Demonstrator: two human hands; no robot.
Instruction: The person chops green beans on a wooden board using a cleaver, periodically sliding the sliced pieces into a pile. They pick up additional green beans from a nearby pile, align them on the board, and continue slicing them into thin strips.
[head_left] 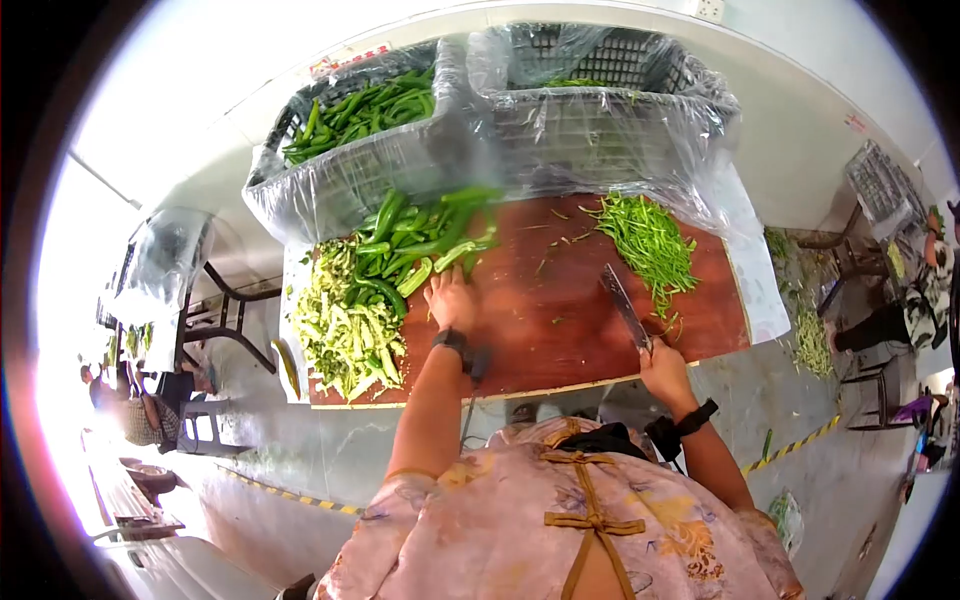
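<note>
My left hand (452,300) rests on the brown board (540,320), fingers stretched out against the near edge of a heap of long green peppers (420,240). Several of these are split, their pale insides showing. In my right hand (664,372) is a knife (626,312), gripped by the handle, its blade slanting up and left over the board. Beyond the blade lies a pile of thin green pepper strips (648,250). Pale green pepper scraps (350,335) are heaped at the board's left side. A blurred patch hides part of the peppers' far edge.
Two plastic-lined crates stand behind the board: the left crate (350,165) holds whole green peppers, the right crate (610,125) some green pieces. A dark chair (235,315) is at left. People sit at both far sides. Yellow-black tape (795,445) marks the floor.
</note>
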